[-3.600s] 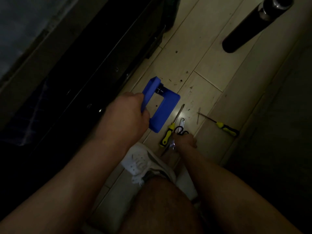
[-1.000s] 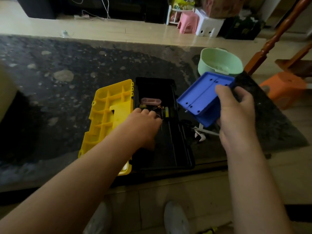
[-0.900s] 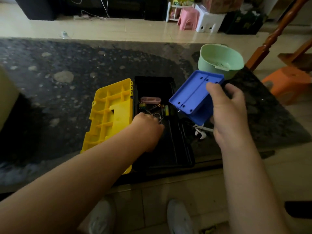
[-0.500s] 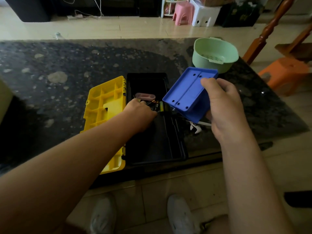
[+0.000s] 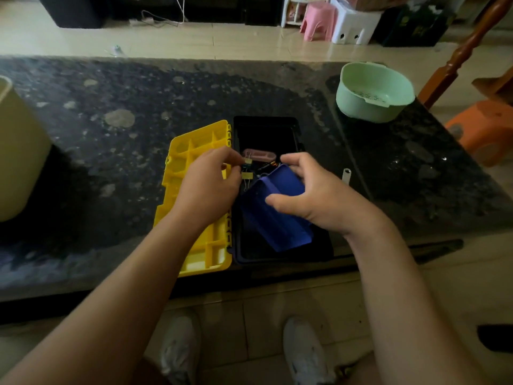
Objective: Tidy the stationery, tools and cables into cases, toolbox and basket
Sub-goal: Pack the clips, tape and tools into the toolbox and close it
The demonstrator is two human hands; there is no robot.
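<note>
Blue case gripped by right hand; left hand pinches yellow binder clips.

Daylight from far side of room, ahead of me; tiled floor beyond worktop washed bright, faint sheen on tiles. Worktop dim, near edge sinking to black. My forearms lit soft, even. Inside of toolbox nearly lost in dark; binder clip pinched in my left hand small, soft-edged. Blue case in my right hand murky. Wide-angle bend: worktop edge bows, arms swell toward lower corners. Dark areas muddy.
</note>
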